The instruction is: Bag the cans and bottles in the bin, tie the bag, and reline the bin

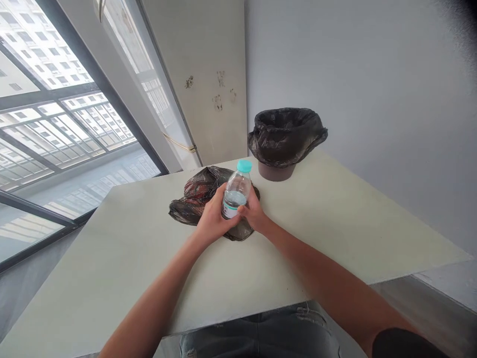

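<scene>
Near the centre of the frame, the left hand (214, 216) and right hand (257, 214) have their fingers (243, 211) closed around opposite sides of a partly filled, turquoise-capped bottle (236, 198), a crumpled dark bag (197, 191) showing behind on the pale surface (149, 233), a bag-lined bin (278, 172) farther upper right.

Bottle (240, 183) partly masked at the centre of the frame
The left hand (215, 215) and right hand (255, 213) cover its lower sides; print on the label (229, 211) is too small to read. Beneath them the crumpled bag (201, 191) is partly hidden, its reddish patch unclear. The bottom edge crops the jeans (257, 335) and, lower right, the dark sleeve (402, 344).
</scene>
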Available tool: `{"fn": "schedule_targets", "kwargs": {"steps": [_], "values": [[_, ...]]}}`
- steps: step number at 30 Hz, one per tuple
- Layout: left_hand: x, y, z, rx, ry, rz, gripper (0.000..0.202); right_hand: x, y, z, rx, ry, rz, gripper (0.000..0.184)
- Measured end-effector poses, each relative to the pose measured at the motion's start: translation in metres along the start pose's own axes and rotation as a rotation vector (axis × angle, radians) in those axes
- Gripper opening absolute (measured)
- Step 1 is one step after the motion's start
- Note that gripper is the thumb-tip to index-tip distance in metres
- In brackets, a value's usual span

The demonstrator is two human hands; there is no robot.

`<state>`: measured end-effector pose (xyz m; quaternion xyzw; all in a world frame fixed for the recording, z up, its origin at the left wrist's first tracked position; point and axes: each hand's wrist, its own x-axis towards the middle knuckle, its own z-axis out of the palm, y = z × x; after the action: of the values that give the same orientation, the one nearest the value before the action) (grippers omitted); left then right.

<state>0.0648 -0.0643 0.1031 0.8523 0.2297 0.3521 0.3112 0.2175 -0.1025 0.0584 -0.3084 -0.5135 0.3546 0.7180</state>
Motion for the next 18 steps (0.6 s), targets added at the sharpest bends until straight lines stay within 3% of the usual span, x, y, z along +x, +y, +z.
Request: {"fn": "schedule_targets", "kwargs": {"steps": [3,5,9,12,14,18], "values": [[0.004,-0.002,-0.02,0.104,0.078,-0.022,0.072,0.003,-0.012,0.005,0.266,-0.091,0.044,0.093],[0.009,-0.015,-0.043,0.132,0.22,-0.014,0.07,0.006,-0.023,0.005,0.398,-0.106,0.128,0.088],[0.008,-0.074,-0.104,0.19,0.604,-0.017,0.078,0.008,-0.04,0.002,0.55,-0.164,0.319,0.094],[-0.007,-0.126,-0.147,0.137,0.777,-0.206,0.077,0.007,-0.043,0.002,0.573,-0.209,0.378,0.099],[-0.022,-0.153,-0.165,0.102,0.855,-0.348,0.072,0.007,-0.043,0.003,0.511,-0.222,0.406,0.101],[-0.047,-0.186,-0.182,0.177,0.942,-0.407,0.08,0.006,-0.041,0.005,0.4,-0.235,0.395,0.101]]}}
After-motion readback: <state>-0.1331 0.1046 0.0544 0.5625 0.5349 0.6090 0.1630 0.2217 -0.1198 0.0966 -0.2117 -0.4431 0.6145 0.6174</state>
